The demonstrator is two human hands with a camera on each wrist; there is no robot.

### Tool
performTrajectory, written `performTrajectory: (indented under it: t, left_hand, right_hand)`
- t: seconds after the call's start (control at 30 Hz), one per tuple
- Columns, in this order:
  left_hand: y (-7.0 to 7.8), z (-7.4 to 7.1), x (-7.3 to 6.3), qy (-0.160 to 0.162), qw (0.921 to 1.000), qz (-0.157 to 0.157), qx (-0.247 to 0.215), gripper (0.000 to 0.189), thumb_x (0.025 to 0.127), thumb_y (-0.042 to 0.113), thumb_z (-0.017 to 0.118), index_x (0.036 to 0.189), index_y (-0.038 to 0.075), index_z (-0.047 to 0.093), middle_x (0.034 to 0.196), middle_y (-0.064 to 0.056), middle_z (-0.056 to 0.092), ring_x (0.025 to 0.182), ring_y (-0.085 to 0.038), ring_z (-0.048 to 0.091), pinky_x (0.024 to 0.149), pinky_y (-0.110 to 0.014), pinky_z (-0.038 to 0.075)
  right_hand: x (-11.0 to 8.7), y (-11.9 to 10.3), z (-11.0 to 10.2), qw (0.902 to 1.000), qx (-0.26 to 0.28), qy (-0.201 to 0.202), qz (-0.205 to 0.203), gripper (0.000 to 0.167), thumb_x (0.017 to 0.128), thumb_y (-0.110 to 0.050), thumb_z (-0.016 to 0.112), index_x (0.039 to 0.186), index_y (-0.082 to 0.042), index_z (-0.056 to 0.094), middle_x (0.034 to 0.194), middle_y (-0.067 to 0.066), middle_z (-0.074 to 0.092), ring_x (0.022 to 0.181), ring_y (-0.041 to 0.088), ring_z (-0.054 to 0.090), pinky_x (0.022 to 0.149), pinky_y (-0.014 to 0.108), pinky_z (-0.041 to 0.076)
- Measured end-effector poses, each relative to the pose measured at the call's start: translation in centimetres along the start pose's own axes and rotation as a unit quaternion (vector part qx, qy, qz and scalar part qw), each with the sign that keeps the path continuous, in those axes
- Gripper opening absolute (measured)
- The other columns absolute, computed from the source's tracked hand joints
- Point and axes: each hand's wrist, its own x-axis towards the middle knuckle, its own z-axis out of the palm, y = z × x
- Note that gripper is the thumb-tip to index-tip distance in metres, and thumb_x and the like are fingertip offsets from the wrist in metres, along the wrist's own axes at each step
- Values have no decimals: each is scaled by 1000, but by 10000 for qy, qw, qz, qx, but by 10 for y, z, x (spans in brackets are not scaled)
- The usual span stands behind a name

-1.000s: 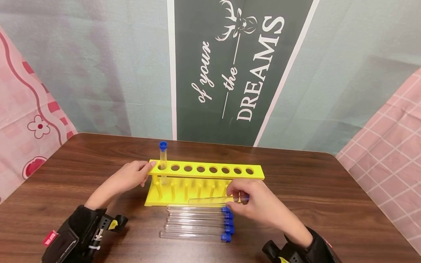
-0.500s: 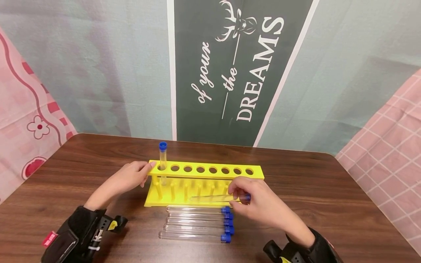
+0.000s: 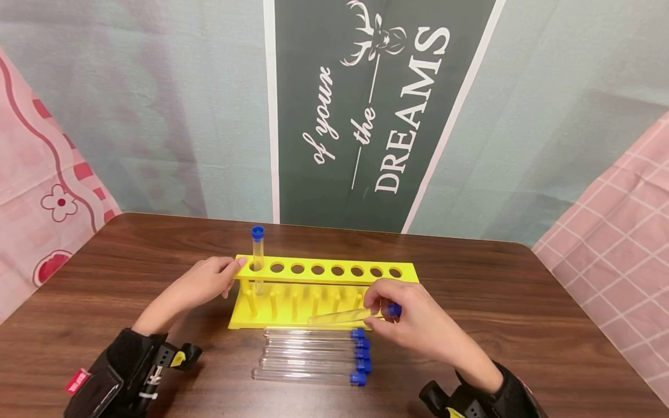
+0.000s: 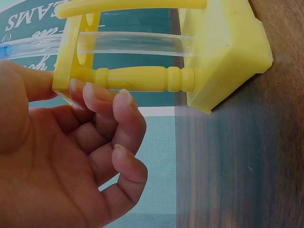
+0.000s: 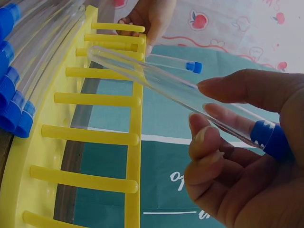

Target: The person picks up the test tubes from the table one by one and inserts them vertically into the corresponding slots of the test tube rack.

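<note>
A yellow test tube rack [image 3: 324, 277] stands on the table, its top bar pierced by a row of holes. One blue-capped test tube [image 3: 258, 247] sits upright in the leftmost hole. My left hand [image 3: 209, 277] pinches the top bar's left end between thumb and fingers, as the left wrist view of the hand [image 4: 80, 147] shows. In front of the rack, my right hand [image 3: 402, 310] holds a clear test tube [image 3: 337, 317] near its blue cap. That tube lies nearly level, its rounded end pointing left; in the right wrist view the tube [image 5: 166, 85] runs between thumb and fingers.
Several capped test tubes [image 3: 308, 354] lie side by side in front of the rack, caps to the right. Upright pegs [image 3: 294, 305] line the rack's base. Beyond the brown table [image 3: 486, 290] hangs a printed curtain [image 3: 225, 116].
My right hand has shifted slightly to the right, and the tube in it has tilted, its capped end rising a little. My left hand stays at the rack.
</note>
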Motion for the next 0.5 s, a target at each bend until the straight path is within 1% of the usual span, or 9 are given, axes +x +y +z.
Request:
performTrajectory:
  t: [0.13,0.27,0.5]
  left_hand:
    - [0,0,-1,-11,10000,-10,-23,47,99,40,34,70,5,48,56,-3,46,50,-17,35,50,-29,29]
    - [0,0,-1,-17,10000,6,-44,46,99,39,34,69,6,48,56,-3,45,50,-17,34,50,-28,29]
    - [0,0,-1,-25,10000,20,-57,46,99,38,35,70,5,49,56,-3,44,51,-17,35,50,-29,30]
  right_hand:
    - [0,0,1,9998,-75,161,-50,24,71,2,73,82,-12,57,73,-6,53,61,7,47,53,22,43]
    - [0,0,1,9993,-190,321,-36,25,68,1,75,80,-11,57,72,-6,53,62,5,47,53,22,43]
    - [0,-2,1,9990,-195,406,25,26,68,0,77,79,-12,57,74,-9,54,66,3,49,56,21,45]
